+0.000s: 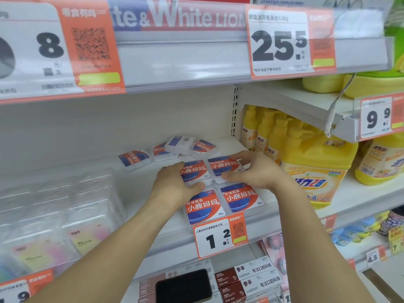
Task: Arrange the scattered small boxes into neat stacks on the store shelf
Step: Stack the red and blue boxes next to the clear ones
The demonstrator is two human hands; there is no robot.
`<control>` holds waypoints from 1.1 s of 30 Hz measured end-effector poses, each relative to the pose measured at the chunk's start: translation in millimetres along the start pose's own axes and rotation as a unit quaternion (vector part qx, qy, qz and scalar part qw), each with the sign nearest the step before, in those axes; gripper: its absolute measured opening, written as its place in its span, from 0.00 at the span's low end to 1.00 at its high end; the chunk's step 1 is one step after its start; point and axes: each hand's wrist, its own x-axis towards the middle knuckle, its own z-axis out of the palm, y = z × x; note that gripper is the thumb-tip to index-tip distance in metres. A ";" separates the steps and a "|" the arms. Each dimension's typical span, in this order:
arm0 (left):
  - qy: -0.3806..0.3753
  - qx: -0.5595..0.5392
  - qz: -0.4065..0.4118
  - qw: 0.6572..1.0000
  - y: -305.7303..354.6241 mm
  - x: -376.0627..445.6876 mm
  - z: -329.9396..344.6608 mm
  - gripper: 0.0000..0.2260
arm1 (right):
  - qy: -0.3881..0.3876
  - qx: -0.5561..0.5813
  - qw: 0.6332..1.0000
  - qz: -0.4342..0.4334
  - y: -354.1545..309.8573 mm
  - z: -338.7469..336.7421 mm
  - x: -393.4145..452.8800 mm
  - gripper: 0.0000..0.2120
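Small clear boxes with red and blue labels lie on the white shelf (pixel 91 171). Two stacks stand at the front edge, the front left stack (pixel 204 206) and the front right stack (pixel 241 197). Behind them are the back left stack (pixel 195 171) and the back right stack (pixel 224 167). My left hand (pixel 172 182) holds the back left stack, fingers along its left side and thumb at its front. My right hand (pixel 253 171) holds the back right stack from the right, thumb at its front edge. Further back, loose boxes lie scattered (pixel 134 159), one tilted on others (pixel 180 144).
Clear plastic packs (pixel 65 206) fill the shelf's left part. Yellow detergent bottles (pixel 314 169) stand to the right past the upright. A price tag reading 1.2 (pixel 219 236) hangs on the shelf lip. The upper shelf's rail (pixel 175 55) overhangs close above.
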 end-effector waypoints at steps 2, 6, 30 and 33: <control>-0.017 -0.012 -0.004 1.000 0.2 1.5 -1.0 0.38 | -0.004 0.008 1.000 0.001 0.3 -0.2 -0.2 0.32; 0.007 -0.034 -0.013 0.999 7.2 -0.4 -13.7 0.37 | 0.128 0.032 0.990 -0.049 -5.4 -7.5 -3.6 0.31; -0.178 0.233 -0.025 0.956 -74.1 143.9 -120.5 0.46 | -0.015 -0.337 0.926 -0.168 -118.3 67.3 124.5 0.22; -0.213 0.231 -0.039 0.949 -82.2 152.2 -110.5 0.49 | 0.019 -0.343 0.916 -0.205 -118.2 61.4 115.9 0.16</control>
